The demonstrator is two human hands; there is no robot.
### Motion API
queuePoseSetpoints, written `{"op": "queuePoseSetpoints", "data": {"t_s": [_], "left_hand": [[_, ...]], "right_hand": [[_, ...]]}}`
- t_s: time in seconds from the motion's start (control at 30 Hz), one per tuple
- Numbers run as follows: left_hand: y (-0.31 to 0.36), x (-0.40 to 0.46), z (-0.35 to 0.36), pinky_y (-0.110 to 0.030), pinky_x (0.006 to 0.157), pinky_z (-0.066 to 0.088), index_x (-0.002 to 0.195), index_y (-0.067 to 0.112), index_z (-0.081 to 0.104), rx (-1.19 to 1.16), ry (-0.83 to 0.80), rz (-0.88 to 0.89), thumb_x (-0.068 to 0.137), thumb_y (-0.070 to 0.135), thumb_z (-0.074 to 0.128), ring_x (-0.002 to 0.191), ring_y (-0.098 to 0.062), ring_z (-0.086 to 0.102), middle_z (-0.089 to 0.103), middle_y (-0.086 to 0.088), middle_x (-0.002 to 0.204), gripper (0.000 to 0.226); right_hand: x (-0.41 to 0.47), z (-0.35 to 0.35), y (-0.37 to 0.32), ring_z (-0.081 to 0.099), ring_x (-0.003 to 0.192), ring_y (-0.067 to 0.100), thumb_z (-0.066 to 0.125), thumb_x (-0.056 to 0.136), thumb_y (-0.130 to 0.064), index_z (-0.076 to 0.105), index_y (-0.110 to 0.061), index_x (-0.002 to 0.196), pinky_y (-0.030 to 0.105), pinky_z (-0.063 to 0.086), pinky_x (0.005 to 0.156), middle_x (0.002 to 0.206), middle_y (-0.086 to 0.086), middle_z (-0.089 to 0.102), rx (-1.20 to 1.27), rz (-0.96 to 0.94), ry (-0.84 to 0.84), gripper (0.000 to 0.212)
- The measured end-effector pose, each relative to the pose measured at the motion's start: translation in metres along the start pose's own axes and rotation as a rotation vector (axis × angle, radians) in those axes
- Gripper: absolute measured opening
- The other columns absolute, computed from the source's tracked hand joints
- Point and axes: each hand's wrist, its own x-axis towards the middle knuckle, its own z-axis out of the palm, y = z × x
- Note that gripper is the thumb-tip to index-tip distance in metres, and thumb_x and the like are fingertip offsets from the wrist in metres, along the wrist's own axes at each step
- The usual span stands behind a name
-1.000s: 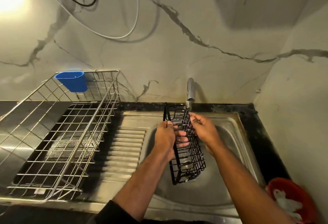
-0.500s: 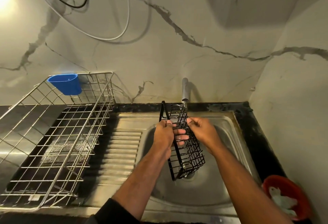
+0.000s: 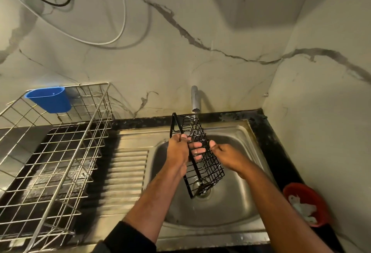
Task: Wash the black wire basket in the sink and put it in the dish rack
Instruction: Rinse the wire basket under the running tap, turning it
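The left hand (image 3: 178, 148) grips the long side of the one black wire basket (image 3: 197, 152), its fingers curled through the wires. The right hand (image 3: 226, 155) pinches the basket's other side. The basket tilts between both hands, over the sink (image 3: 251, 208), top end under the tap (image 3: 195, 99), low end above the drain. One silver dish rack (image 3: 60, 152) sits on the bench to the left, well apart, holding one blue cup (image 3: 49, 99). One red bowl (image 3: 307, 202) sits far right.

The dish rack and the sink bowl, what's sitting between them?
Only the ribbed steel drainboard lies between the dish rack and the sink bowl, bare in the head view.
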Motion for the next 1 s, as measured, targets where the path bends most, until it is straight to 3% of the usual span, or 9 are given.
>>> {"op": "queuePoseSetpoints", "data": {"t_s": [0.1,0.23,0.37,0.47,0.57,0.77,0.9,1.0], "left_hand": [[-0.002,0.000,0.002,-0.046,0.070,0.063,0.119,0.005,0.048,-0.025,-0.015,-0.029,0.112,0.024,0.031,0.074,-0.031,0.076,0.075,-0.019,0.094,0.026],[-0.006,-0.003,0.001,-0.045,0.067,0.063,0.114,0.008,0.049,-0.022,-0.034,-0.039,0.112,0.024,0.031,0.079,-0.032,0.076,0.075,-0.020,0.099,0.024],[-0.006,-0.007,-0.001,-0.045,0.065,0.063,0.110,0.009,0.050,-0.013,-0.057,-0.027,0.112,0.023,0.031,0.075,-0.030,0.077,0.075,-0.018,0.094,0.023],[-0.005,-0.006,-0.004,-0.042,0.062,0.063,0.106,0.010,0.051,-0.034,-0.044,-0.040,0.112,0.023,0.031,0.071,-0.028,0.076,0.075,-0.016,0.089,0.024],[-0.002,-0.003,-0.007,-0.040,0.058,0.062,0.105,0.010,0.053,-0.077,-0.024,-0.066,0.112,0.024,0.032,0.067,-0.027,0.077,0.078,-0.011,0.077,0.026],[0.005,-0.005,-0.012,-0.033,0.050,0.062,0.112,0.005,0.055,-0.136,-0.005,-0.066,0.112,0.020,0.034,0.063,-0.023,0.076,0.076,-0.016,0.087,0.025],[0.005,-0.004,-0.017,-0.032,0.047,0.059,0.113,0.006,0.056,-0.124,0.007,-0.079,0.112,0.021,0.036,0.066,-0.024,0.076,0.078,-0.014,0.087,0.025],[0.004,-0.003,-0.021,-0.033,0.050,0.060,0.111,0.009,0.056,-0.101,0.005,-0.079,0.111,0.022,0.037,0.066,-0.023,0.076,0.079,-0.011,0.085,0.023]], "right_hand": [[-0.002,0.001,0.008,0.052,0.131,0.030,0.024,0.095,-0.072,0.052,-0.017,0.143,0.046,0.042,0.109,0.144,0.013,0.056,-0.003,0.071,-0.075,0.079],[-0.005,0.000,0.014,0.056,0.126,0.028,0.019,0.081,-0.086,0.056,-0.015,0.138,0.049,0.043,0.108,0.138,0.012,0.060,-0.008,0.103,-0.093,0.098],[-0.007,-0.001,0.012,0.060,0.117,0.028,0.027,0.095,-0.071,0.062,-0.009,0.127,0.043,0.046,0.102,0.128,0.015,0.065,-0.069,0.076,-0.043,0.078],[-0.007,0.000,0.011,0.063,0.105,0.024,0.028,0.093,-0.074,0.066,-0.013,0.115,0.041,0.048,0.097,0.115,0.011,0.068,-0.107,0.082,-0.013,0.075],[-0.007,0.003,0.008,0.061,0.105,0.022,0.028,0.090,-0.079,0.067,-0.014,0.114,0.036,0.046,0.090,0.115,0.008,0.067,-0.051,0.108,0.017,0.080],[-0.008,0.011,0.003,0.059,0.112,0.024,0.028,0.068,-0.094,0.066,-0.017,0.114,0.048,0.046,0.103,0.122,0.009,0.065,0.116,0.141,0.043,0.098],[-0.005,0.014,0.004,0.054,0.126,0.028,0.034,0.080,-0.087,0.062,-0.015,0.126,0.048,0.041,0.109,0.136,0.013,0.060,0.157,0.138,0.015,0.090],[-0.003,0.016,0.004,0.056,0.118,0.026,0.034,0.083,-0.084,0.064,-0.018,0.112,0.044,0.043,0.103,0.126,0.010,0.062,0.150,0.130,0.012,0.078]]}}
